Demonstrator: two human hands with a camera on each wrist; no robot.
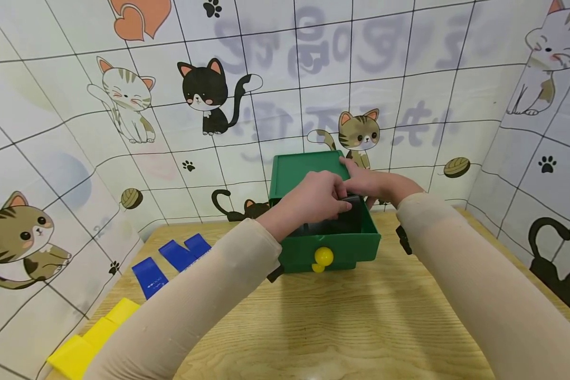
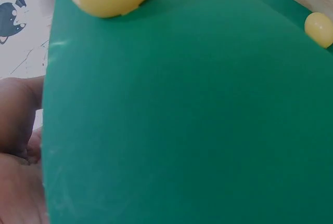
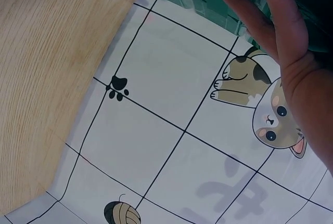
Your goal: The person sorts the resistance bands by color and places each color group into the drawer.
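A green drawer box [image 1: 294, 171] stands against the back wall, its upper drawer [image 1: 296, 250] pulled out toward me. This drawer's front bears a round yellow knob [image 1: 324, 256]. Over the drawer, my left hand [image 1: 315, 195] pinches the upper edge of a dark, flat item [image 1: 349, 219] inside; its exact kind cannot be made out. My right hand [image 1: 363, 182] rests on the box's right side with fingers extended, one fingertip at the top edge. In the left wrist view the green drawer front [image 2: 182, 104] hides most of the left hand [image 2: 18, 146].
Blue flat packets [image 1: 149, 277] lie on the left of the wooden table [image 1: 337, 327]. Yellow packets [image 1: 97, 332] lie nearer, partly behind my left sleeve. A second yellow knob [image 1: 318, 268] shows below the first. Cat-print sheeting [image 1: 275, 68] covers the walls.
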